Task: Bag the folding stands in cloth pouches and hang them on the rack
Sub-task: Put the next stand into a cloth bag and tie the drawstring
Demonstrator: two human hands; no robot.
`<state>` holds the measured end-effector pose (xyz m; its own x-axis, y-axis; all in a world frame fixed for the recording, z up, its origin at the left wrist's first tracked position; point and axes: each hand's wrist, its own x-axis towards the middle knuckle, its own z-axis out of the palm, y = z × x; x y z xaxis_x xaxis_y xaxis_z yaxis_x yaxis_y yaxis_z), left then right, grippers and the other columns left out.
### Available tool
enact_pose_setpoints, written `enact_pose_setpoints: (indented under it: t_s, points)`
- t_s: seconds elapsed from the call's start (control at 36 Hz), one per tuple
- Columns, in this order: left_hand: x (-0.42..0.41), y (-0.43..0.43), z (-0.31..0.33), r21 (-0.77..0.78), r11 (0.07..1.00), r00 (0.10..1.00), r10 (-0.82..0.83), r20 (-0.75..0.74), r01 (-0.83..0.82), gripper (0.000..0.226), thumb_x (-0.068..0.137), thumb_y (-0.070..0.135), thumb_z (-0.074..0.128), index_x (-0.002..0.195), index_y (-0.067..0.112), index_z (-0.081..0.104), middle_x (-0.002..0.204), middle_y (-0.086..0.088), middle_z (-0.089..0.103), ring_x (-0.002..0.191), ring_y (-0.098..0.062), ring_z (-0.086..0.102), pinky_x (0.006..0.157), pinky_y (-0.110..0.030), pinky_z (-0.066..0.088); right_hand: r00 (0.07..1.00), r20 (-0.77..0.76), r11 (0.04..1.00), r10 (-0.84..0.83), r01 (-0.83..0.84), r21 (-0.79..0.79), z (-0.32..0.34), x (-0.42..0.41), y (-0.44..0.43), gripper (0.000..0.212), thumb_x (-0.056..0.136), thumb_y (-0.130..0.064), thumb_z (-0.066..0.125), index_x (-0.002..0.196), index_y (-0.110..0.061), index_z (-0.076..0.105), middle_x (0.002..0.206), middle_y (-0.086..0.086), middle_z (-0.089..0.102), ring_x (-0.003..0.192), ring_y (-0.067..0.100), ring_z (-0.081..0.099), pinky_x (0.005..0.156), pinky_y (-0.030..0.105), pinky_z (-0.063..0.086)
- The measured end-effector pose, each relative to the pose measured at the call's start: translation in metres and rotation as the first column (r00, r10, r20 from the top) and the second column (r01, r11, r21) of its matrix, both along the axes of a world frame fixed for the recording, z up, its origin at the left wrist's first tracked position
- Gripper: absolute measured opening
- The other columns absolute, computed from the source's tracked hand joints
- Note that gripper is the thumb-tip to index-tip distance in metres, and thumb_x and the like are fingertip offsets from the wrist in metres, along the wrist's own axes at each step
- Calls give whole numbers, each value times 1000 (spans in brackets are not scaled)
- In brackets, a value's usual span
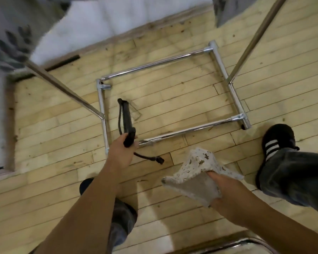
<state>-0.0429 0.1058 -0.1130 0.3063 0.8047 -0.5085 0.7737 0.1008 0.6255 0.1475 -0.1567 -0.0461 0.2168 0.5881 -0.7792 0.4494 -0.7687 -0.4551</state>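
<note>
My left hand (120, 153) grips the lower end of a black folding stand (127, 120), which points away from me over the floor. A black cord with a plug (151, 158) hangs from the stand below the hand. My right hand (218, 187) holds a speckled off-white cloth pouch (196, 173), with the fingers inside its mouth spreading it. The pouch sits to the right of the stand and apart from it. The chrome rack's base (173, 99) lies on the wood floor just ahead, with two uprights (255, 39) rising at left and right.
My black shoe with white stripes (277, 142) and dark trouser leg stand at the right, my other leg (121, 217) at bottom centre. Patterned cloth (13, 46) hangs blurred at top left. A white wall with baseboard (99, 21) runs behind the rack.
</note>
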Motion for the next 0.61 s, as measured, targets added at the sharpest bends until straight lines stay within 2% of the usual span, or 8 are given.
enact_pose_setpoints:
  t_s: [0.03, 0.14, 0.22, 0.31, 0.39, 0.47, 0.53, 0.61]
  points:
    - [-2, -8, 18, -14, 1000, 999, 6, 37, -6, 25, 98, 26, 69, 123, 29, 68, 105, 6, 67, 97, -19, 65, 92, -37, 56, 1000, -4, 1000, 23, -22, 9, 11, -1, -4, 67, 95, -20, 66, 154, -29, 36, 128, -10, 55, 109, 10, 55, 78, 11, 46]
    - [-11, -49, 81, 59, 991, 991, -121, 62, 117, 15, 96, 31, 71, 107, 39, 67, 101, 18, 68, 98, -8, 65, 87, -31, 52, 998, 29, 996, 51, -53, 72, 57, 1, -24, 67, 96, -24, 67, 155, -30, 36, 139, -5, 57, 107, 12, 56, 87, 23, 53]
    - [-18, -84, 122, 80, 980, 982, -185, 47, 181, 12, 95, 35, 72, 102, 43, 67, 96, 19, 69, 84, -2, 63, 73, -23, 49, 999, 32, 989, 44, -48, 142, 88, 1, -45, 59, 98, -22, 63, 152, -29, 42, 133, -5, 59, 94, 7, 55, 67, 12, 43]
    - [-21, -127, 160, 148, 955, 961, -270, 61, 259, 13, 94, 32, 73, 104, 39, 69, 101, 21, 69, 95, 5, 63, 78, -10, 44, 1000, -2, 980, 31, -30, 197, 115, -4, -73, 63, 97, -25, 64, 155, -28, 39, 130, -3, 61, 81, -1, 54, 54, 6, 37]
    - [-27, -161, 181, 190, 927, 940, -339, 47, 324, 17, 94, 36, 73, 110, 35, 69, 107, 19, 71, 104, 2, 64, 92, -24, 52, 996, -79, 970, -39, 57, 236, 129, -13, -93, 68, 97, -25, 63, 158, -28, 35, 133, 4, 62, 74, 1, 54, 54, 10, 42]
    - [-32, -202, 199, 241, 882, 905, -424, 26, 406, 15, 95, 36, 72, 104, 47, 65, 103, 26, 69, 101, 5, 62, 91, -30, 53, 936, -297, 942, -188, 257, 213, 141, -25, -109, 62, 98, -26, 64, 155, -25, 41, 112, 6, 68, 80, 18, 66, 62, 27, 51]
    - [-32, -233, 213, 260, 849, 872, -487, 44, 461, 20, 96, 33, 71, 100, 50, 61, 100, 27, 67, 98, 5, 62, 85, -24, 51, 854, -438, 903, -279, 389, 182, 148, -32, -117, 57, 95, -45, 66, 147, -25, 53, 111, 6, 70, 87, 23, 70, 68, 34, 52]
    - [-36, -278, 225, 252, 798, 817, -575, 43, 548, 33, 96, 21, 69, 99, 52, 61, 101, 26, 67, 95, 3, 63, 78, -19, 51, 800, -523, 884, -296, 437, 168, 162, -41, -124, 55, 86, -76, 59, 118, -33, 73, 107, 1, 74, 92, 24, 71, 72, 36, 51]
